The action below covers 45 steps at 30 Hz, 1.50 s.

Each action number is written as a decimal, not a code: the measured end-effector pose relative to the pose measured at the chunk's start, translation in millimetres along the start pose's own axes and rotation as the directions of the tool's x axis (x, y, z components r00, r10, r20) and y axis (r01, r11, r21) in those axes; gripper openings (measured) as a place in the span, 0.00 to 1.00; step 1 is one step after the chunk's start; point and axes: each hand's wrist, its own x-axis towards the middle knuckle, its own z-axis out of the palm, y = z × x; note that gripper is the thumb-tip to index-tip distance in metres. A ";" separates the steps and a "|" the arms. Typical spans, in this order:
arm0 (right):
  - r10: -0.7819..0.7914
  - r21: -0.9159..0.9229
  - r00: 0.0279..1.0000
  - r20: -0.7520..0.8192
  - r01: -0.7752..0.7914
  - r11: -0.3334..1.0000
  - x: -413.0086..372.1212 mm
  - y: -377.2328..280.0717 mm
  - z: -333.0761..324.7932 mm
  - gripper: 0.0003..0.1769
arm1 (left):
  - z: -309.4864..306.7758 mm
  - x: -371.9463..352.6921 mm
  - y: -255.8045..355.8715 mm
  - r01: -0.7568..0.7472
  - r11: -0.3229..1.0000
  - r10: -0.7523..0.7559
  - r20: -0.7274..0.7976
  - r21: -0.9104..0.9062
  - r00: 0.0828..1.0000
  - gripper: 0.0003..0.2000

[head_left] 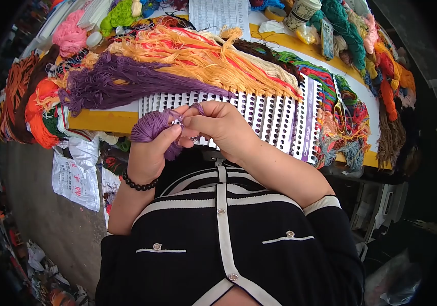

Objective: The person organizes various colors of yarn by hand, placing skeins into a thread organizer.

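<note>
A skein of purple thread [149, 126] is gripped in my left hand [153, 155], hanging over its fingers. My right hand [223, 125] pinches a strand of the same purple thread close against the left fingertips. A small shiny bit shows between the two thumbs, too small to name. Just beyond my hands lie white thread cards [259, 122] with rows of punched holes. Long purple threads [126, 79] and orange threads [193, 56] are looped through the holes and spread away from me across the table.
Scissors [340, 109] lie on multicoloured threads to the right. Behind are a printed sheet [218, 18], a phone [326, 40] and a patterned cup [302, 13]. Pink yarn [71, 33] and orange-red bundles [44, 112] sit left. A white plastic bag [78, 178] hangs below the yellow table edge [101, 122].
</note>
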 end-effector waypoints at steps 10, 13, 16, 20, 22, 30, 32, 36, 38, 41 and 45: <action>0.014 -0.014 1.000 -0.010 -0.014 1.000 2.8 8.6 -5.8 0.07 | 1.5 1.3 -5.0 -0.029 0.998 0.028 0.027 0.054 0.999 0.21; -0.002 -0.120 1.000 -0.007 0.001 0.993 1.4 6.0 -3.6 0.07 | 4.8 0.8 -5.9 -0.029 0.997 0.030 -0.011 0.071 0.999 0.20; -0.014 -0.167 1.000 -0.028 0.009 0.986 1.3 5.9 -2.8 0.08 | 3.3 -0.1 -5.9 -0.026 0.999 0.025 0.024 0.030 0.999 0.19; -0.030 -0.084 0.999 0.009 0.031 0.996 0.4 5.8 -1.6 0.10 | 5.9 1.3 -8.6 -0.024 1.000 0.024 -0.023 -0.002 0.999 0.18; -0.030 -0.073 0.999 0.015 0.031 0.997 1.3 7.4 -1.5 0.10 | 5.9 2.5 -11.5 -0.090 0.996 0.090 -0.039 -0.001 0.995 0.15; -0.055 0.035 0.998 -0.022 0.056 0.998 8.5 13.3 -14.1 0.06 | -3.2 4.5 -14.5 -0.157 0.986 0.161 -0.091 0.048 0.983 0.13; 0.006 0.224 0.999 -0.038 0.002 0.975 8.4 4.6 -14.4 0.05 | -8.7 3.9 -13.2 -0.229 0.965 0.243 -0.101 0.128 0.965 0.13; 0.061 0.153 0.996 0.072 -0.072 0.986 10.1 4.5 -21.4 0.05 | -12.1 0.3 -5.6 -0.025 0.980 0.032 0.035 -0.198 0.999 0.22; 0.057 0.058 0.998 -0.037 -0.055 0.997 6.8 4.8 -3.4 0.05 | -0.7 2.2 -5.0 -0.046 0.996 0.055 0.109 -0.082 0.993 0.25; 0.031 -0.106 0.999 -0.024 -0.033 0.994 8.5 10.9 0.7 0.04 | 3.8 2.5 -9.1 -0.061 0.998 0.063 0.059 -0.031 0.996 0.25; 0.029 -0.182 0.999 -0.039 -0.036 0.983 9.1 13.5 -1.0 0.04 | 6.3 2.2 -12.0 -0.090 0.992 0.085 0.060 0.093 0.995 0.24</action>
